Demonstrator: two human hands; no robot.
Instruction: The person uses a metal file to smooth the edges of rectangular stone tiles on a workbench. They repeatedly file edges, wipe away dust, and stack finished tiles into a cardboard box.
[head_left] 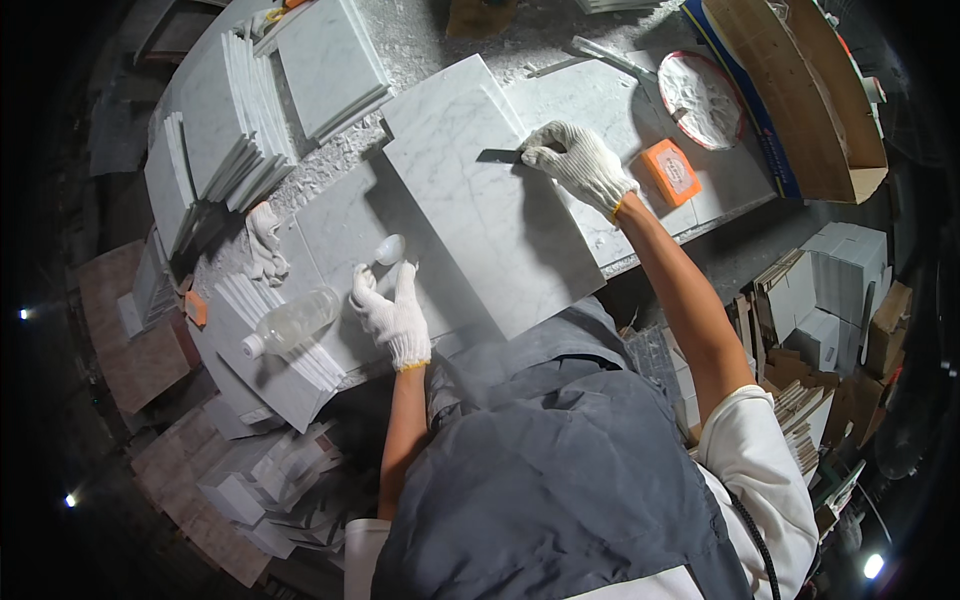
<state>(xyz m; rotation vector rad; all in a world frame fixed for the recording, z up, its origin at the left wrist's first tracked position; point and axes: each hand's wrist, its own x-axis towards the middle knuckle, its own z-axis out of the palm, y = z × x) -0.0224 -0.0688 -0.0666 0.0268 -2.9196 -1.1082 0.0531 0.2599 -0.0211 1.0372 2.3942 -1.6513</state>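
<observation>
Smooth gray-streaked white stone slab lies midway on a dusty table in a dark room. From the left: a clear plastic bottle; the left hand, knitted fingers spread near a round see-through thing; the white-gloved right hand, pinching a flat dark strip; a boxy orange block.

White knit gloves, grey apron, white sleeves.

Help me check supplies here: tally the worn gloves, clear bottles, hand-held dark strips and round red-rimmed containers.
Worn gloves: 2
Clear bottle: 1
Hand-held dark strip: 1
Round red-rimmed container: 1
Total: 5
</observation>
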